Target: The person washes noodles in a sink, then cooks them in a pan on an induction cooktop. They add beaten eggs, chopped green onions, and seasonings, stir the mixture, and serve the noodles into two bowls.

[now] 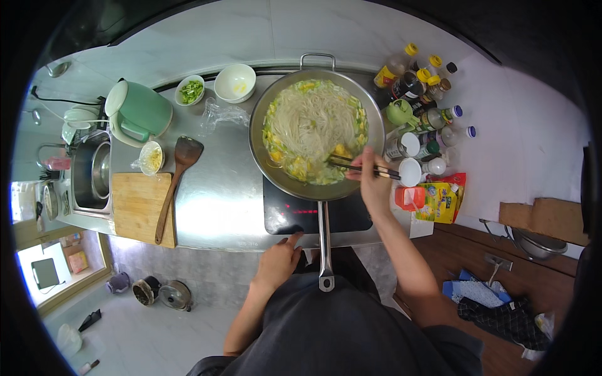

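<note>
A large steel frying pan rests on the black induction cooktop. Pale thin noodles lie in it, ringed by chopped greens and yellow pieces that look like egg. My right hand holds dark chopsticks, their tips in the food at the pan's lower right. My left hand holds nothing; its extended index finger reaches the cooktop's front edge, left of the pan's steel handle. Whether that finger presses the panel I cannot tell. Red lights glow on the panel.
At left are a wooden spatula across a cutting board, a green kettle, a bowl of chopped greens, a white bowl and a sink. Bottles, white-lidded jars and a yellow pouch crowd the right.
</note>
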Action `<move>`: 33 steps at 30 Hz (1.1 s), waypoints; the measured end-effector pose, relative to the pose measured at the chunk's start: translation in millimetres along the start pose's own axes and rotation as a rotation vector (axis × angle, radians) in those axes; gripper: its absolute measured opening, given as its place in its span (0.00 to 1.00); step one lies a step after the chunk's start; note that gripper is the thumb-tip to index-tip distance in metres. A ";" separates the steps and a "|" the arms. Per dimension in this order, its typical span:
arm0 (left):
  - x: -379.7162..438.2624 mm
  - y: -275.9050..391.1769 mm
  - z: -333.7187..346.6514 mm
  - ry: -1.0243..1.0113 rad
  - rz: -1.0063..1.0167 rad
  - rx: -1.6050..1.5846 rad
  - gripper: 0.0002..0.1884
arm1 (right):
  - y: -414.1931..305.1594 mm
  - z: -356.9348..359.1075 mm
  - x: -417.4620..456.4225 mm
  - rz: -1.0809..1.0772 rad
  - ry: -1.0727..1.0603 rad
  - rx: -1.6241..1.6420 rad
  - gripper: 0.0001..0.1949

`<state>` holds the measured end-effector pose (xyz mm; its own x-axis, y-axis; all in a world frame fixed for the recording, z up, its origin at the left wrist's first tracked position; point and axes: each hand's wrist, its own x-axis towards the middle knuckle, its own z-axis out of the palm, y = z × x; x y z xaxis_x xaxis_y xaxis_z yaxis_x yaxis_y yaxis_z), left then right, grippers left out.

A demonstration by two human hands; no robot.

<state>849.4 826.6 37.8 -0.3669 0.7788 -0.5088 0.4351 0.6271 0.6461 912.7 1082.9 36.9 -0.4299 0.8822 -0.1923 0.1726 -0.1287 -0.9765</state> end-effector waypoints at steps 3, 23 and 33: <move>-3.1 -1.3 -0.8 0.018 -0.003 -0.012 0.20 | 8.7 36.9 11.3 0.158 0.067 0.298 0.21; -5.2 -7.6 -3.3 0.047 0.002 -0.074 0.19 | -31.0 71.9 56.0 -0.557 -0.196 -0.296 0.12; -3.0 -7.3 8.0 0.035 -0.001 -0.041 0.19 | -29.2 -4.0 17.5 -0.531 -0.173 -0.432 0.12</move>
<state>853.9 819.8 30.1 -0.3964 0.7764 -0.4900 0.4009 0.6265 0.6684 903.7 1103.9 62.4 -0.6821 0.6864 0.2522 0.2215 0.5226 -0.8233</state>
